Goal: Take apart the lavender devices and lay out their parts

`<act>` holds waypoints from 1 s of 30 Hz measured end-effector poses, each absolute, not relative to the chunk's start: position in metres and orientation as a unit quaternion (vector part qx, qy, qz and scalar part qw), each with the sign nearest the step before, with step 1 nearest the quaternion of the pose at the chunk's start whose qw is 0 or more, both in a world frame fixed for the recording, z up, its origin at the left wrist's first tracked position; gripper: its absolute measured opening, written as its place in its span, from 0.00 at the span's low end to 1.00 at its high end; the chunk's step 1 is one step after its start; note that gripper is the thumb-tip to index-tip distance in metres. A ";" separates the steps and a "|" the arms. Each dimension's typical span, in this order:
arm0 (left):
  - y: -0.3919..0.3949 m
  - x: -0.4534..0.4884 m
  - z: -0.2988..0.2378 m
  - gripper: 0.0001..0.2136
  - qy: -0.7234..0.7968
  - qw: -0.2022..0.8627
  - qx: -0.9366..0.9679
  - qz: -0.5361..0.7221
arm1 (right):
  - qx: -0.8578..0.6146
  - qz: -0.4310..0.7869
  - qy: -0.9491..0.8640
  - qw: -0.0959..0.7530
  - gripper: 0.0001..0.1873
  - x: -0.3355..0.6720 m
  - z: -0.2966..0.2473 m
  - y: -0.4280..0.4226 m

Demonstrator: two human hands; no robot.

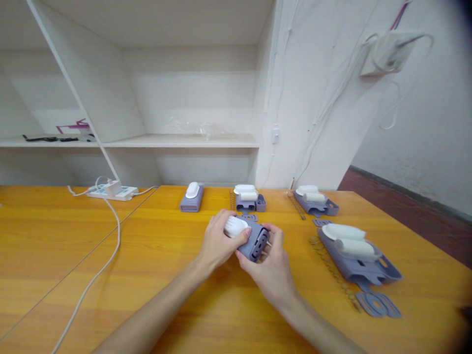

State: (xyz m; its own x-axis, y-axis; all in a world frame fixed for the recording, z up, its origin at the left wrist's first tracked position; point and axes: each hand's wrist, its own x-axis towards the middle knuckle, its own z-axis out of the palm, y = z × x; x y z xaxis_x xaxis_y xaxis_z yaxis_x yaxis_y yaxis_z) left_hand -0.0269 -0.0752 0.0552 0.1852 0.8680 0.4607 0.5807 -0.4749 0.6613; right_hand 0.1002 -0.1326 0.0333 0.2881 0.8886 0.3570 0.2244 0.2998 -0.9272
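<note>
Between my hands, above the table, is a purple-grey plastic box (254, 239) with a white bristled brush head (236, 226) on top. My left hand (221, 238) is closed round the brush side, its thumb pressed on the casing. My right hand (271, 258) grips the end with the slotted cover (260, 244), thumb below and fingers behind. Whether that cover is fully seated cannot be told. Just behind lie a flat purple cut-out plate (248, 217) and a set of parts with a white roller (248, 196).
A similar box with a white top (191, 196) stands at the back. To the right are two more part sets, with purple housings (363, 268), springs (334, 268) and flat plates (378, 304). A power strip (114, 191) and white cable (117, 231) lie left. Shelves (180, 142) stand behind.
</note>
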 end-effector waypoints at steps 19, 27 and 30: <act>-0.076 -0.061 0.117 0.22 0.319 0.203 0.914 0.147 | -0.417 0.512 -0.617 0.429 0.41 0.148 0.061 -0.124; -0.071 -0.071 0.130 0.20 0.343 0.270 0.843 0.315 | -0.399 0.534 -0.600 0.442 0.40 0.163 0.069 -0.118; -0.051 -0.084 0.126 0.17 0.443 0.234 0.791 0.351 | -0.398 0.520 -0.581 0.482 0.40 0.168 0.065 -0.113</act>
State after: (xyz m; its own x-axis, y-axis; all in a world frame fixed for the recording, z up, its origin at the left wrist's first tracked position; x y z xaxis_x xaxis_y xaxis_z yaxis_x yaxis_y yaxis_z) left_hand -0.0841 -0.0509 0.1257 0.3611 0.8652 0.3479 0.5365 -0.4979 0.6814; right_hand 0.1676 -0.1128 0.0651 -0.2179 0.9649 0.1469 -0.0393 0.1417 -0.9891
